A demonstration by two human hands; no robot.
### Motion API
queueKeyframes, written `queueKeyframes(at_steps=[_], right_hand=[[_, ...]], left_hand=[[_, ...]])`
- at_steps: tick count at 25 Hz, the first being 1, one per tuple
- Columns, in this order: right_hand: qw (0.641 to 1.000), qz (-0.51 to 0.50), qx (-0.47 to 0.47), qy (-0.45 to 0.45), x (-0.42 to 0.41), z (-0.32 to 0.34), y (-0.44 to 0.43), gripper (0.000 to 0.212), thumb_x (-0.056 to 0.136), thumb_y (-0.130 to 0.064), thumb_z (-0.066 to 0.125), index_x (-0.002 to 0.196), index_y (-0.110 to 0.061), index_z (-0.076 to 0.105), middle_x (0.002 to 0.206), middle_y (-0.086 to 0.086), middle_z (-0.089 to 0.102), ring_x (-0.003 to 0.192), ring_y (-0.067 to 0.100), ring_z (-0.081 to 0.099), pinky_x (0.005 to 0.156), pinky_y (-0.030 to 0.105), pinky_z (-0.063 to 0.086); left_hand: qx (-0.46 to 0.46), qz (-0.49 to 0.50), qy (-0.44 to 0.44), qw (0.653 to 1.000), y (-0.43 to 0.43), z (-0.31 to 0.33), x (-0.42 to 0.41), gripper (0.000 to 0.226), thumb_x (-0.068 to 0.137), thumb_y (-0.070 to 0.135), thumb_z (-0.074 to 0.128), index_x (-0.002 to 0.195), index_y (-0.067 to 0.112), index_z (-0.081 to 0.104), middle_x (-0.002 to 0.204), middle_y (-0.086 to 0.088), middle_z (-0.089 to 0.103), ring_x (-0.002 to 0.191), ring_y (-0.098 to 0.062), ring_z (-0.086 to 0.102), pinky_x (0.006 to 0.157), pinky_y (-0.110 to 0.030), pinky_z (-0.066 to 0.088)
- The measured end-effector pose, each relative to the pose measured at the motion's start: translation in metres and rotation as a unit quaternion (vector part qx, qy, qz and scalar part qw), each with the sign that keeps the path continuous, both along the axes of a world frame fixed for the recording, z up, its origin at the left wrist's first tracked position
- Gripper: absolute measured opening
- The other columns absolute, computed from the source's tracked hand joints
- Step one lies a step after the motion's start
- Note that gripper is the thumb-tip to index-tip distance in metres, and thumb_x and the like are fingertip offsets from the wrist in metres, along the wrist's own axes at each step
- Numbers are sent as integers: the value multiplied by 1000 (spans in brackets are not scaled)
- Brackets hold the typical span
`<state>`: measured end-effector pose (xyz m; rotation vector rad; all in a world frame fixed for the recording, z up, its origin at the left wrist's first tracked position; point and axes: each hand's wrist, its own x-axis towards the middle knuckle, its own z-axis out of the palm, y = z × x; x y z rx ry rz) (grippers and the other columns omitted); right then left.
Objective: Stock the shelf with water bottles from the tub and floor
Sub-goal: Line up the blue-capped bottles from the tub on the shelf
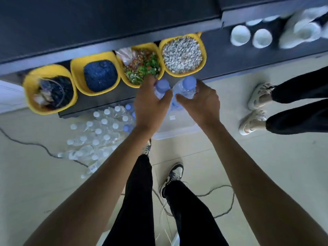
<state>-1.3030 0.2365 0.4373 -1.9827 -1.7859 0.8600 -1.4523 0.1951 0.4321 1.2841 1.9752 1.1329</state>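
2 blue-capped water bottles held side by side, nearly touching, just before shelf edge. Left bottle (161, 88) gripped by left hand (150, 103), right bottle (186, 87) by right hand (200, 103), fingers curled round each. Clear tub (175, 130) seen below hands. White-capped bottles (99, 135) clustered on floor beside tub. 4 yellow bins (77, 78) ranged on dark shelf (223, 55) behind.

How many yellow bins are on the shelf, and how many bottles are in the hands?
Yellow bins: 4
Bottles, one in the left hand and one in the right hand: 2
Total: 6
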Motion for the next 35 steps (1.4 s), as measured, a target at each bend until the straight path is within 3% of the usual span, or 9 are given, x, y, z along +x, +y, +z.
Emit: queueKeyframes(at_steps=[5,9,15,18,21,24,27,31,35], right_hand=[[993,101,17,-59,11,192,5,53,64,-66,66,98,-26,64,95,-1,74,94,26,69,80,40,56],[984,145,67,-74,4,321,28,39,63,-69,69,79,-34,62,75,-9,67,75,16,65,62,31,43],[978,158,135,14,-31,453,82,45,57,-68,72,77,-28,69,65,-9,64,55,2,50,58,32,45],[977,170,118,54,-57,479,116,57,59,-64,78,93,-18,75,85,2,74,68,8,62,69,32,53],[977,154,129,73,-84,482,155,39,70,-50,83,88,-16,78,84,5,76,74,13,71,78,40,60],[979,142,126,68,-112,466,184,40,73,-44,84,89,-8,77,89,10,77,87,26,75,83,45,60],[983,133,115,57,-132,449,205,36,69,-45,83,86,-14,76,88,2,77,86,20,75,82,43,61],[981,148,102,68,-158,434,234,26,68,-45,81,81,-24,75,80,-9,74,78,13,71,65,29,54],[981,139,110,76,-177,417,254,26,76,-39,79,93,-20,74,94,-3,76,87,15,73,79,33,59]], left_hand=[[66,13,0,998,-14,176,-3,29,83,33,70,86,19,45,72,3,53,70,-18,51,63,-36,40],[125,25,18,992,-4,293,-21,41,82,44,71,82,20,39,70,0,52,67,-18,49,61,-36,38],[233,-2,71,970,50,428,-73,38,82,51,70,80,26,42,71,9,58,62,-8,51,59,-32,42],[228,-1,80,970,84,453,-102,38,82,51,70,77,29,40,71,12,57,63,-5,52,61,-30,41],[234,31,58,970,115,451,-133,38,83,46,72,79,25,40,69,13,54,64,-12,52,64,-34,41],[225,68,63,970,142,439,-156,37,86,44,72,82,22,42,69,13,54,69,-20,58,65,-34,39],[221,91,57,969,167,427,-174,33,87,43,71,87,23,45,78,10,61,76,-23,64,72,-39,50],[221,69,79,970,194,410,-192,33,89,40,71,91,20,45,84,3,65,79,-25,65,73,-42,54],[205,63,94,972,220,405,-196,35,92,42,69,98,14,50,92,-3,70,87,-28,69,76,-43,54]])
